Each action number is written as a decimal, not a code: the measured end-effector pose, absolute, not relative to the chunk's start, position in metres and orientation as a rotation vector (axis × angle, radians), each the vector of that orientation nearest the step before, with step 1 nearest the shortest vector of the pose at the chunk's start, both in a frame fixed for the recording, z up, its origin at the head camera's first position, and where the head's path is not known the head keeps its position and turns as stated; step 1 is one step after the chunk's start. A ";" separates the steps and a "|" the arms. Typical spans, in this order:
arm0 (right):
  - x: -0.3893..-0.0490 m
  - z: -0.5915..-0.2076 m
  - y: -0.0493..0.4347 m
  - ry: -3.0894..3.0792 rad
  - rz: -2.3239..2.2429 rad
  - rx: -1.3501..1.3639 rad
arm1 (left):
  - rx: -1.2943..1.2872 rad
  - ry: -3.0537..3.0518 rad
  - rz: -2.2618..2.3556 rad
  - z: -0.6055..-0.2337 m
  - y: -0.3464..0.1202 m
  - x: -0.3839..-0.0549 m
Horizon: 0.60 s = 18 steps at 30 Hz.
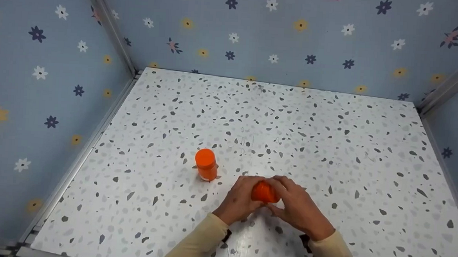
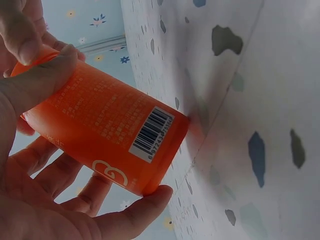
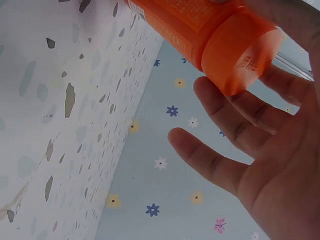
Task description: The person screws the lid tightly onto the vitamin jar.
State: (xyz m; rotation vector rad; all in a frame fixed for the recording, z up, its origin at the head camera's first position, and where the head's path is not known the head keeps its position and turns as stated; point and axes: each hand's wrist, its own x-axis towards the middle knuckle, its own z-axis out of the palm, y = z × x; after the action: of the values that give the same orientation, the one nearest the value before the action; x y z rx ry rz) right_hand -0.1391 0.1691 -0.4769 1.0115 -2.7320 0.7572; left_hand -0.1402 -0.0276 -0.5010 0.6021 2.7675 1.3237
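An orange plastic bottle (image 1: 265, 193) lies between both hands near the front of the table. My left hand (image 1: 240, 199) grips its body with the thumb across the upper side and fingers below. A printed label with a barcode (image 2: 151, 132) shows in the left wrist view, and the bottle's base is close over the table there. Around the capped end, my right hand (image 1: 297, 204) curls its fingers on the orange cap (image 3: 240, 52), which bears a small printed mark. In the right wrist view two lower fingers stay extended, apart from each other.
A second orange bottle (image 1: 207, 169) stands upright, capped, to the left of the hands. The speckled white table (image 1: 330, 141) is bordered by blue flowered panels (image 1: 257, 36) at the back and sides, with metal rails (image 1: 83, 148) along the edges.
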 end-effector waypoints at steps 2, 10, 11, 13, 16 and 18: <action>-0.139 -0.477 0.169 -2.723 0.746 1.023 | 0.613 2.774 1.318 -0.501 -0.028 -0.140; -0.138 -0.476 0.169 -2.746 0.765 0.988 | 0.627 2.778 1.328 -0.501 -0.027 -0.140; -0.138 -0.476 0.169 -2.748 0.771 0.982 | 0.629 2.778 1.331 -0.501 -0.027 -0.140; -0.138 -0.477 0.169 -2.748 0.781 0.974 | 0.632 2.777 1.336 -0.502 -0.027 -0.140; -0.138 -0.477 0.169 -2.751 0.791 0.962 | 0.649 2.777 1.341 -0.503 -0.028 -0.140; -0.138 -0.477 0.169 -2.759 0.797 0.951 | 0.653 2.773 1.342 -0.503 -0.028 -0.140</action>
State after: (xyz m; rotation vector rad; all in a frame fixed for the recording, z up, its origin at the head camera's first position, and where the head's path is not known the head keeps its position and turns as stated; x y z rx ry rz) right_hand -0.1381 0.1690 -0.4770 0.9515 -2.7586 0.7968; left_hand -0.1404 -0.0277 -0.5031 0.6535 2.7732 1.3416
